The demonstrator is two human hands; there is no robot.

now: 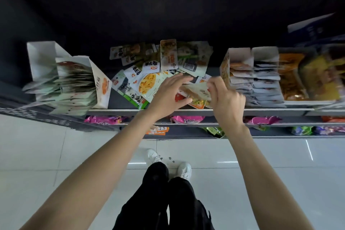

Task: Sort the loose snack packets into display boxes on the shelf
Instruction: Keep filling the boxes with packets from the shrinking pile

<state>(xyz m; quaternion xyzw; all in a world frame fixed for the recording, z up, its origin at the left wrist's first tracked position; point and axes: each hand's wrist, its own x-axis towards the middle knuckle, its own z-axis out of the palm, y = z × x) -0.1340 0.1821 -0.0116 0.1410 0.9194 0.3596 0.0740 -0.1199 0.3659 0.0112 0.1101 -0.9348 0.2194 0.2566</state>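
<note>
A heap of loose snack packets [149, 78] lies in the middle of the top shelf [261, 111]. My right hand [226, 99] pinches a pale packet [197, 90] over the heap's right side, just left of a white display box [240, 56] filled with upright packets. My left hand [170, 92] hovers over the heap with fingers stretched out, its fingertips near the same pale packet; whether they touch it is unclear. At the left stands another white display box [100, 87], packed with pale green packets.
Orange and yellow bagged snacks [306, 78] fill the shelf's right end. Lower shelves carry pink bags [186, 119] and green ones, with an orange price tag [160, 129]. White tiled floor [56, 155] and my legs lie below. An empty white box [40, 58] stands far left.
</note>
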